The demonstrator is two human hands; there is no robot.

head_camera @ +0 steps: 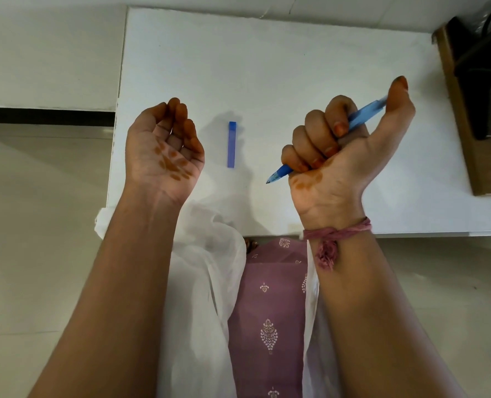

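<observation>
Head view: right hand (344, 150) is fisted around the blue pen (364, 112), tip pointing down-left, above the white table (296, 67). Left hand (163, 147) is palm up, fingers loosely curled, holding nothing. Blue pen cap (231, 145) lies on the table between the hands.

Pen (366, 112): blue, uncapped; was gripped slantwise in my right hand (339, 150), tip pointing down-left. Cap (231, 145): blue, straight; lay flat on the table (296, 67), left of the pen, apart.
</observation>
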